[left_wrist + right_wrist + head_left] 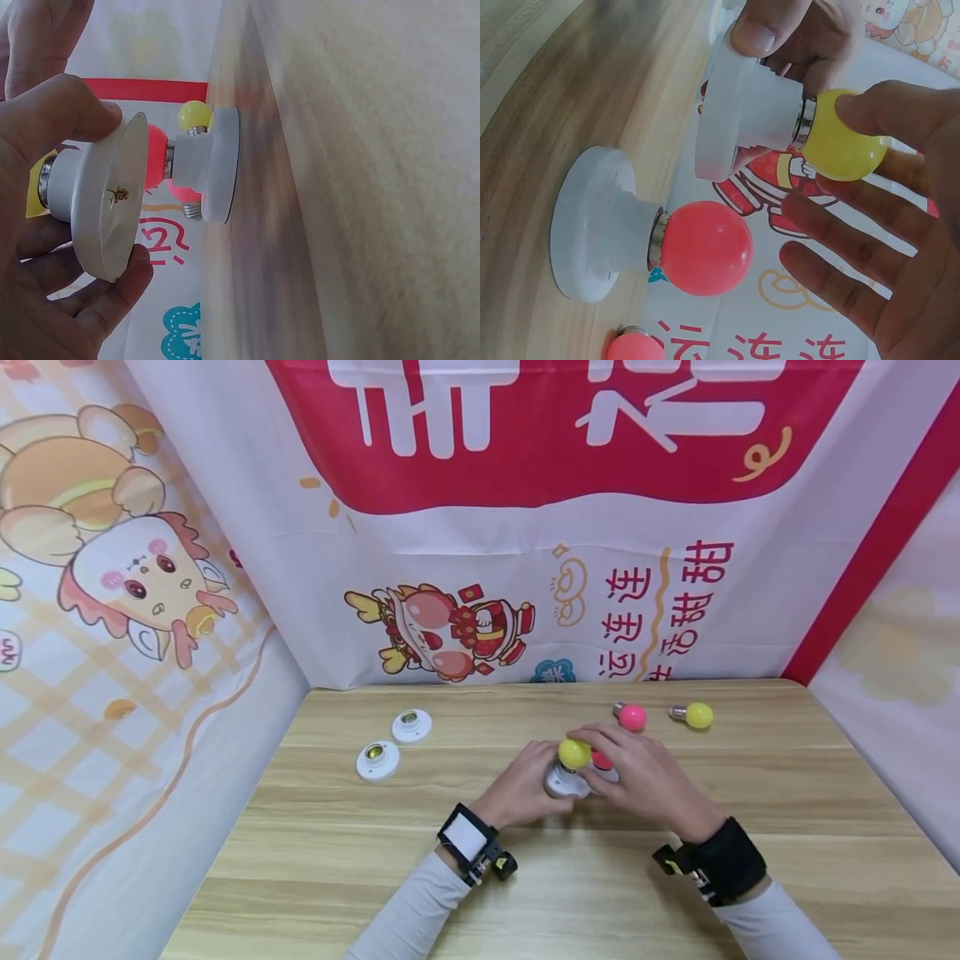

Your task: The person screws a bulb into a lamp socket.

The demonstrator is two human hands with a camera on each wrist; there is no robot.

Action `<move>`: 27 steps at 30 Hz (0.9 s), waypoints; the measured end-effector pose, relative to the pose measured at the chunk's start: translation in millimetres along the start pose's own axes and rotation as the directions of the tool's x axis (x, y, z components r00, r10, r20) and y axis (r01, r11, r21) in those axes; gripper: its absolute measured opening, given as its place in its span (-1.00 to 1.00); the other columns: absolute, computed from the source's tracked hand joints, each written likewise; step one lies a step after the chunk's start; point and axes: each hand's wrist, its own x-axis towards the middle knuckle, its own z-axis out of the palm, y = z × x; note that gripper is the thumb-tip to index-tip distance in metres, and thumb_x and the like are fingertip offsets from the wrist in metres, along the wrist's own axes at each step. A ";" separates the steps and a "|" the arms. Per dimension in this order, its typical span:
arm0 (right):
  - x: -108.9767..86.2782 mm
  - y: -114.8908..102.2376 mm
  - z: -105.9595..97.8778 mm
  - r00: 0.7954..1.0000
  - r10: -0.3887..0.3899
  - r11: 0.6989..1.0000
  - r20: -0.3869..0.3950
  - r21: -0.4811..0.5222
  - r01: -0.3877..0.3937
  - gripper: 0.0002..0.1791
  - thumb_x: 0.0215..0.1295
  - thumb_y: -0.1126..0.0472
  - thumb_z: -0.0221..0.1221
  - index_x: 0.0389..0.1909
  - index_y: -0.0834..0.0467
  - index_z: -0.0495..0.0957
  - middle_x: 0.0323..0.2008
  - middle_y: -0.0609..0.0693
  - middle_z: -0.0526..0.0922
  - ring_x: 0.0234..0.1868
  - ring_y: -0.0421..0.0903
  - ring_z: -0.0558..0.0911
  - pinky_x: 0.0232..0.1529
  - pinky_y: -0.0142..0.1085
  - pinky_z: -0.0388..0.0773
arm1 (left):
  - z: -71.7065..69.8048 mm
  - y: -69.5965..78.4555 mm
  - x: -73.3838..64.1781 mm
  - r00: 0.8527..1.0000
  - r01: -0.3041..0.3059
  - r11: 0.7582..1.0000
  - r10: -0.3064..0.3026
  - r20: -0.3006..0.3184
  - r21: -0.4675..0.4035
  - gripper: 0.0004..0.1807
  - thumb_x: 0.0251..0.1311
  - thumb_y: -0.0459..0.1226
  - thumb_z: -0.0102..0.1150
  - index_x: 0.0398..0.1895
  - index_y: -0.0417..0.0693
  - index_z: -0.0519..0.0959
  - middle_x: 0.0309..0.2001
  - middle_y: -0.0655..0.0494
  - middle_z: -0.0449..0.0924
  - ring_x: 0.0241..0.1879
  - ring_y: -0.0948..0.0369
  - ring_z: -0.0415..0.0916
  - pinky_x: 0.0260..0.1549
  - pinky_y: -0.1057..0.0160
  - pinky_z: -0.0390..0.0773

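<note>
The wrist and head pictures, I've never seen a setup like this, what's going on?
No robot here: these are a person's bare hands. The head camera looks down; a camera on each wrist shows the work closer. The left hand holds a white lamp holder; the right hand pinches the yellow bulb in its socket. On the wooden table stand a holder with a pink bulb and two bulbless holders; a loose pink bulb and loose yellow bulb lie behind.
</note>
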 end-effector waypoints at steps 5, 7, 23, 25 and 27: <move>0.5 0.7 3.2 1.000 0.004 1.000 -0.026 -0.025 -0.005 -0.41 0.26 -0.06 0.52 0.25 0.06 0.64 0.12 0.00 0.72 -0.05 -0.08 0.75 -0.10 -0.12 0.81 | 0.7 1.3 -0.2 1.000 -0.009 1.000 0.009 -0.003 0.004 -0.18 0.19 -0.15 0.53 0.52 -0.03 0.41 0.35 0.08 0.59 0.31 0.18 0.49 0.33 0.25 0.60; 0.7 1.3 4.8 0.999 0.004 1.000 -0.034 -0.029 -0.005 -0.42 0.25 -0.07 0.52 0.22 0.06 0.64 0.10 -0.02 0.72 -0.10 -0.10 0.75 -0.14 -0.15 0.80 | 0.8 1.4 0.0 1.000 -0.011 1.000 0.011 -0.005 0.021 -0.19 0.20 -0.13 0.53 0.50 -0.04 0.42 0.34 0.09 0.60 0.30 0.19 0.49 0.32 0.26 0.60; -1.2 1.5 0.1 0.999 0.001 1.000 0.034 0.031 -0.002 -0.36 0.28 0.13 0.45 0.39 -0.03 0.57 0.28 0.02 0.68 0.20 0.04 0.72 0.08 0.04 0.78 | 1.4 2.3 0.3 1.000 -0.012 0.999 0.013 -0.006 0.047 -0.16 0.17 -0.12 0.54 0.52 -0.02 0.41 0.34 0.12 0.60 0.30 0.20 0.49 0.34 0.25 0.57; -1.4 1.9 0.3 1.000 0.003 0.999 0.029 0.035 -0.004 -0.38 0.28 0.12 0.47 0.37 -0.01 0.59 0.26 0.01 0.69 0.18 0.03 0.73 0.07 0.02 0.79 | 2.2 2.2 0.6 1.000 -0.013 0.999 0.014 -0.007 0.045 -0.17 0.17 -0.13 0.54 0.51 -0.01 0.41 0.34 0.13 0.60 0.30 0.20 0.49 0.34 0.25 0.57; -1.6 2.6 1.1 1.000 0.003 1.000 0.017 0.029 -0.003 -0.40 0.27 0.08 0.48 0.34 0.01 0.60 0.23 0.01 0.71 0.14 0.01 0.74 0.04 0.00 0.79 | 3.2 1.9 0.4 1.000 -0.012 0.999 0.013 -0.008 0.046 -0.18 0.16 -0.13 0.54 0.50 -0.02 0.42 0.34 0.13 0.60 0.29 0.21 0.49 0.33 0.26 0.57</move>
